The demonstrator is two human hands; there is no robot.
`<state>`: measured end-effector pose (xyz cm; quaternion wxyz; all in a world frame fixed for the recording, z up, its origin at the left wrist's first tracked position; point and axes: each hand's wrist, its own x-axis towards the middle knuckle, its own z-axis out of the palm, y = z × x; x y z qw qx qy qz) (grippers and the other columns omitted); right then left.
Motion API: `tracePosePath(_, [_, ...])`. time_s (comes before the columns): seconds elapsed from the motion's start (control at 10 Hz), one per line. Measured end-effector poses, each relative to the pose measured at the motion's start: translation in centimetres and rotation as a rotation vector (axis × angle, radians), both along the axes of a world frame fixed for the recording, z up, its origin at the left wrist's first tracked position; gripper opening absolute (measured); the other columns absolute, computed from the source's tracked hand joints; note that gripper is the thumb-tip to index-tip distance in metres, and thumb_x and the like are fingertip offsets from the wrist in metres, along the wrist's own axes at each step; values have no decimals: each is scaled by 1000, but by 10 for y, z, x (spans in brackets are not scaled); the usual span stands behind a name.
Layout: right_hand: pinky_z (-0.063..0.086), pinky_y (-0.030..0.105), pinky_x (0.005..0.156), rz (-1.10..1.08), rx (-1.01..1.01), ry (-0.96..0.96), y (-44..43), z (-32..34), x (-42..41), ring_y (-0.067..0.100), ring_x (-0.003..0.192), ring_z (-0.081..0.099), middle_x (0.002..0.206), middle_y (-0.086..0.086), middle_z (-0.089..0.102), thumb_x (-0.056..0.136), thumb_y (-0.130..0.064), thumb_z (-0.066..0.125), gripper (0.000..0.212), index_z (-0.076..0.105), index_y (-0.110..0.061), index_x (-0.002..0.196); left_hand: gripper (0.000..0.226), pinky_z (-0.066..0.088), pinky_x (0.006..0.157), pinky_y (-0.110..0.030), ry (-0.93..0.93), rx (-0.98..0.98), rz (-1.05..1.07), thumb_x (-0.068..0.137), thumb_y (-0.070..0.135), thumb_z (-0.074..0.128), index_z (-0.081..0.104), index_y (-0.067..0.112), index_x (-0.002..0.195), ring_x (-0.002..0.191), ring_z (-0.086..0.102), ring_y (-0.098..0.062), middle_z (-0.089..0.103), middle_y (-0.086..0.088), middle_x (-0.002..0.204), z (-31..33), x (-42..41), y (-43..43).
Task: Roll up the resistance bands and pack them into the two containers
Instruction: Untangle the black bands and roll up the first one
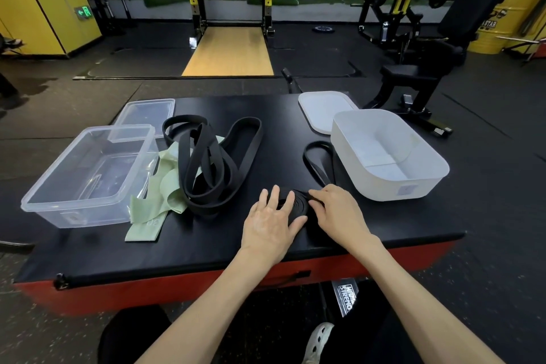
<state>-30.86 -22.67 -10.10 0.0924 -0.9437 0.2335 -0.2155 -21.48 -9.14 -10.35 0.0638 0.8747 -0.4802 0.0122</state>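
The black padded box (pixel 177 248) in front of me is carrying a clear tub (pixel 74 216) and clear lid (pixel 147 114) on my left, and a white tub (pixel 384 189) and white lid (pixel 322 112) on my right. Lying between them are a green band (pixel 165 186), a heap of black bands (pixel 206 163) and a half-rolled black band (pixel 300 204).

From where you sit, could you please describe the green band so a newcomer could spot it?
On the black padded platform, look left to the clear tub. The pale green band lies crumpled against its right side, partly under black bands; it alone is light-coloured.
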Motion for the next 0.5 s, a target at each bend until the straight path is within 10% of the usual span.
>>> tracePosePath(0.3, [46, 25, 78, 28, 219, -7, -4, 8, -5, 19, 93, 62, 94, 1, 67, 91, -13, 54, 28, 69, -16, 115, 65, 18, 118, -35, -22, 2, -8, 97, 59, 19, 10, 25, 152, 147, 6, -27, 8, -9, 160, -2, -1, -1])
tracePosePath(0.5, [54, 32, 80, -125, 313, -101, -3, 17, 3, 17, 86, 68, 85, 0, 74, 81, -13, 59, 22, 76, -17, 94, 65, 18, 117, -35, -8, 11, -10, 97, 59, 20, 10, 26, 152, 147, 5, -27, 7, -8, 160, 0, 0, 0])
